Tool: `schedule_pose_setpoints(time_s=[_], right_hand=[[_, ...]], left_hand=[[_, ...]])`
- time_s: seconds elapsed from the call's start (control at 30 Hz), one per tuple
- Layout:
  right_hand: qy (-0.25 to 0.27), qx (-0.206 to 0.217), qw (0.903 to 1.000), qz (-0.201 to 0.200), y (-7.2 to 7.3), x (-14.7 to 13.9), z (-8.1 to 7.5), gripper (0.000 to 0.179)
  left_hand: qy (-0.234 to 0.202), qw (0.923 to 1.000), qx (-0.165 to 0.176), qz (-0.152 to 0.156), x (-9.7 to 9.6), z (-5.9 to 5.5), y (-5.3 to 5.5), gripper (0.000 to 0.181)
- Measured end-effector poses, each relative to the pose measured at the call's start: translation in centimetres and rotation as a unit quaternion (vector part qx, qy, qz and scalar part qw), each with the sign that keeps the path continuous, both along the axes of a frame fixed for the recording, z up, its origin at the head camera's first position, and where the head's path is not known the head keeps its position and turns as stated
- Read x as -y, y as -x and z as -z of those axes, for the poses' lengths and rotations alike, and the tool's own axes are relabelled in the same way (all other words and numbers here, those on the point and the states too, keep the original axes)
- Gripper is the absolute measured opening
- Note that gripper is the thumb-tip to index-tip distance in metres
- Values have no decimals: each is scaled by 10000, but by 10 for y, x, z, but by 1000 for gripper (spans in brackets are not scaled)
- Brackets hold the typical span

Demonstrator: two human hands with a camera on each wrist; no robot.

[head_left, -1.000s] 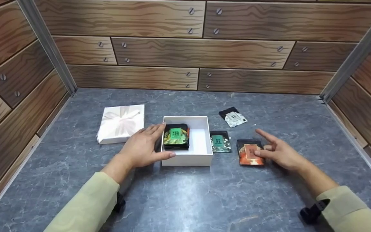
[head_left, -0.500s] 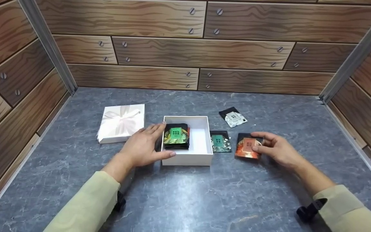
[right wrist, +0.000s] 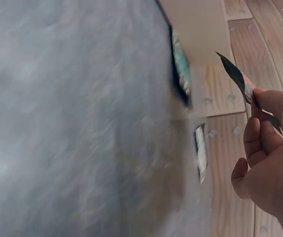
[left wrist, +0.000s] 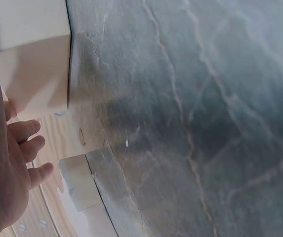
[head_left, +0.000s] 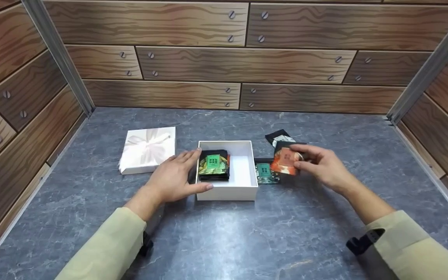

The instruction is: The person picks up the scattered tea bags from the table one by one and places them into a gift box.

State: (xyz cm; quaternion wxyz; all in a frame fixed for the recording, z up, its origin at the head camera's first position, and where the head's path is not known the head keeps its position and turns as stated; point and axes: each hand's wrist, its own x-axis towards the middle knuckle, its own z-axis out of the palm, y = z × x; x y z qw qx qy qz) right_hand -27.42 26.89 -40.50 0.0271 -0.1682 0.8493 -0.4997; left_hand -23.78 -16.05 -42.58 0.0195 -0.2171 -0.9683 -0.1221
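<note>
My right hand (head_left: 323, 167) pinches an orange-and-black sachet (head_left: 285, 159) by its right edge, raised above the table. In the right wrist view the sachet (right wrist: 237, 79) appears nearly edge-on between thumb and fingers. My left hand (head_left: 175, 175) rests at the left side of a white open box (head_left: 226, 193), fingers and thumb spread along its rim. Several sachets lie stacked in the left half of the box, a green-and-yellow sachet (head_left: 213, 165) on top. Beside the box's right wall lies a teal-labelled sachet (head_left: 264, 171), partly covered by the raised one.
A black-and-white sachet (head_left: 278, 137) lies farther back, its lower part hidden by the held sachet. The box lid (head_left: 148, 149) with a pale ribbon bow sits left of the box. Wood-patterned panels (head_left: 193, 64) enclose the grey marbled table (head_left: 224, 237).
My right hand has picked the orange-and-black sachet up off the table and moved it left and away from me, toward the box. The left hand has stayed at the box.
</note>
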Motion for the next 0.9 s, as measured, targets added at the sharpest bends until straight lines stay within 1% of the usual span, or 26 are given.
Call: schedule_pose_setpoints(time_s=[0.2, 0.3, 0.43, 0.57, 0.63, 0.7, 0.87, 0.9], right_hand=[[110, -234, 9996, -69, 4, 25, -17, 50], [254, -318, 9991, -141, 6, 40, -23, 51], [362, -417, 9980, -318, 9, 61, -28, 50], [226, -457, 9977, -436, 12, 84, -32, 50], [174, -399, 9977, -510, 13, 95, -33, 50], [186, -239, 9976, -622, 13, 106, -33, 50], [103, 35, 9964, -845, 13, 132, -30, 51], [11, 7, 9963, -856, 13, 137, -29, 50]], left_hand=[[7, 10000, 8, -20, 0, 0, 0, 118], [8, 10000, 0, -20, 0, 0, 0, 118], [37, 10000, 18, -16, 0, 1, 1, 119], [54, 10000, 2, -3, -1, 0, 2, 120], [50, 10000, -6, 3, -1, 0, 2, 120], [51, 10000, 16, 0, -1, 0, 2, 120], [31, 10000, 85, -24, 0, 1, 1, 120], [33, 9999, 90, -30, 1, 1, 1, 120]])
